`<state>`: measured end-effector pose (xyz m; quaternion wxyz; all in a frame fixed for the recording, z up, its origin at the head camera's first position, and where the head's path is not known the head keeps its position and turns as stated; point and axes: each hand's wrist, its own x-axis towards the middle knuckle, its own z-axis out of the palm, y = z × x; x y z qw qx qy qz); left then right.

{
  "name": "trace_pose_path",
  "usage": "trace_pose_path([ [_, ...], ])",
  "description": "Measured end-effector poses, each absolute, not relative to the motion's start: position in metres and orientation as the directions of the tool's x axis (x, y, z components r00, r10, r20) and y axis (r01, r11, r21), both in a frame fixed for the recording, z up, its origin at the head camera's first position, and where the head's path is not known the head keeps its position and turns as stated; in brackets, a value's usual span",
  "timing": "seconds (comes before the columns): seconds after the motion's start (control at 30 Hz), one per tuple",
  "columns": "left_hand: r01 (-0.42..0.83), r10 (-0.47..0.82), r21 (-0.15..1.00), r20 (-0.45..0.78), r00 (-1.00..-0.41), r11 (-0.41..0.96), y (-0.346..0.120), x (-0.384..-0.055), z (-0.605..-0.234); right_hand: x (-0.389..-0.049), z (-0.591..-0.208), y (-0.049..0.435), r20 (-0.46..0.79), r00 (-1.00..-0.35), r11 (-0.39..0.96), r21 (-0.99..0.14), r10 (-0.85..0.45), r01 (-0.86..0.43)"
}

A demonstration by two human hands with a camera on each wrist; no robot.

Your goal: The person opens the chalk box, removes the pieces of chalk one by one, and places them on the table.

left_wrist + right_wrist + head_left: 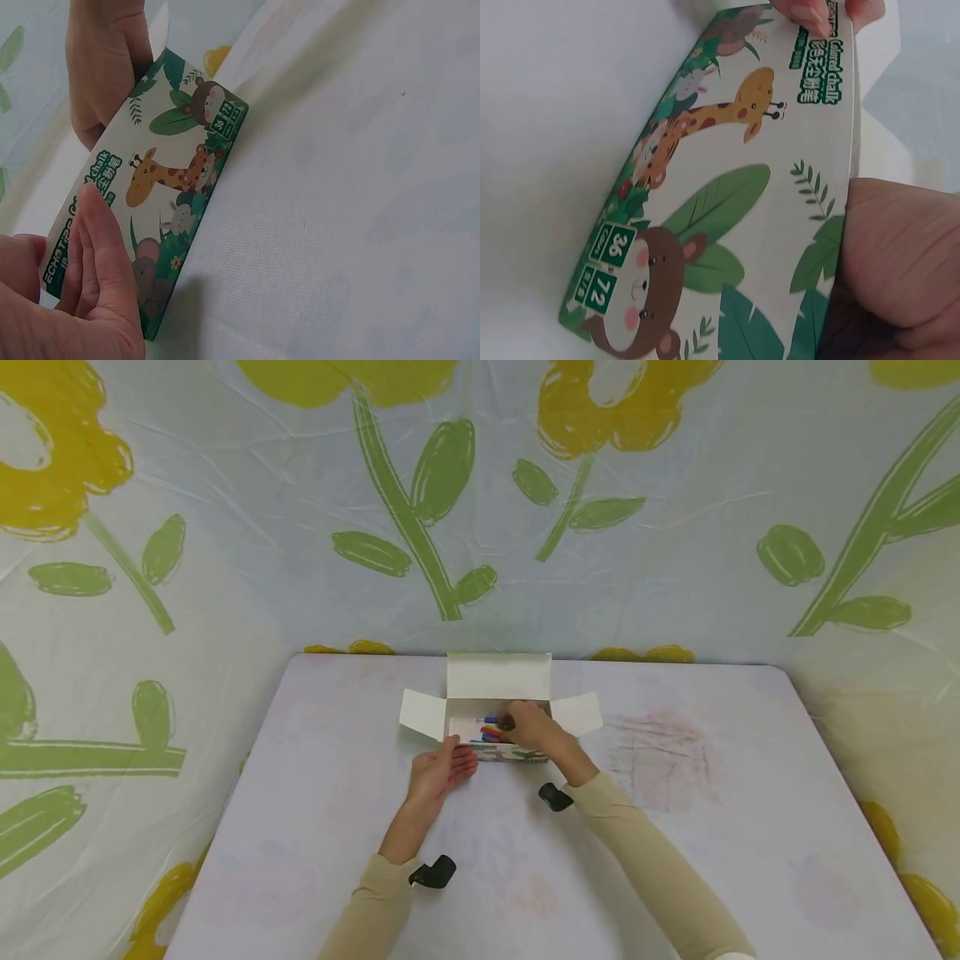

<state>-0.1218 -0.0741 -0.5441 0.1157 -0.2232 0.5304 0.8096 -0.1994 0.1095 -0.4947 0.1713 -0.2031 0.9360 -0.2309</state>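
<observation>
An open cardboard chalk box (510,753), printed with cartoon animals and "Colored chalk", sits at the far middle of the table. My left hand (435,774) holds its front left corner, the thumb at the top edge and the fingers (101,255) flat along the printed front. Reaching into the box from the right, my right hand (531,727) has its fingers curled around chalk sticks (491,730) in red, yellow and blue. The right fingertips are partly hidden; both wrist views show that hand behind the front wall.
The box's white back flap (498,677) stands up, and its side flaps (423,715) spread outward. Reddish and dark smudges (663,760) mark the pale table (480,893) on the right. A flowered cloth (300,510) hangs behind and around the table.
</observation>
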Motion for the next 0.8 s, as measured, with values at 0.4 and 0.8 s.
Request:
trace_pose_path([
  [0.4, -0.415, -0.045, 0.817, -0.470, -0.881, -0.401, -0.075, -0.122, -0.544, -0.203, -0.486, 0.115, -0.148, -0.759, 0.749, -0.362, -0.634, -0.555],
  [0.8, -0.418, -0.027, 0.819, -0.464, -0.885, -0.393, -0.076, -0.123, -0.544, -0.205, -0.476, 0.138, -0.045, -0.743, 0.625, -0.577, -0.667, -0.526],
])
